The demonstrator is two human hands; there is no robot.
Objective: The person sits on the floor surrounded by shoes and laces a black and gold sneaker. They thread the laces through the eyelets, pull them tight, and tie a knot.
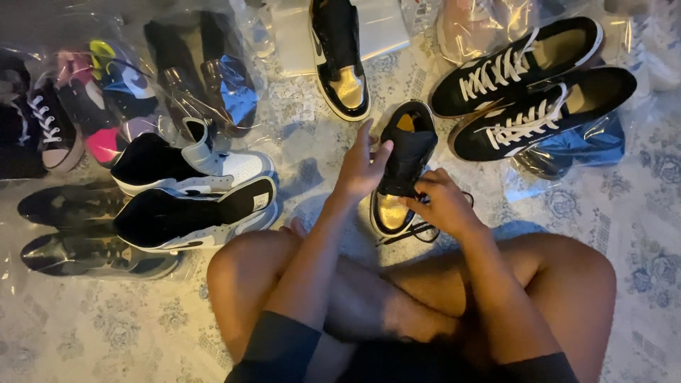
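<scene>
Lying toe-toward-the-person on the pale patterned floor cloth (624, 234), the glossy black-and-gold high-top sneaker (404, 163) runs lengthwise between both hands, left hand (362, 167) clasping its side, right hand (443, 202) pinching the black lace (415, 230) nearer the toe.

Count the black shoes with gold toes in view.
2. One gold-toed shoe sits between the left hand and right hand; the other lies on the floor further up. More may be hidden inside bags.

Laces (418, 230) perhaps partly behind hands (443, 202)
</scene>
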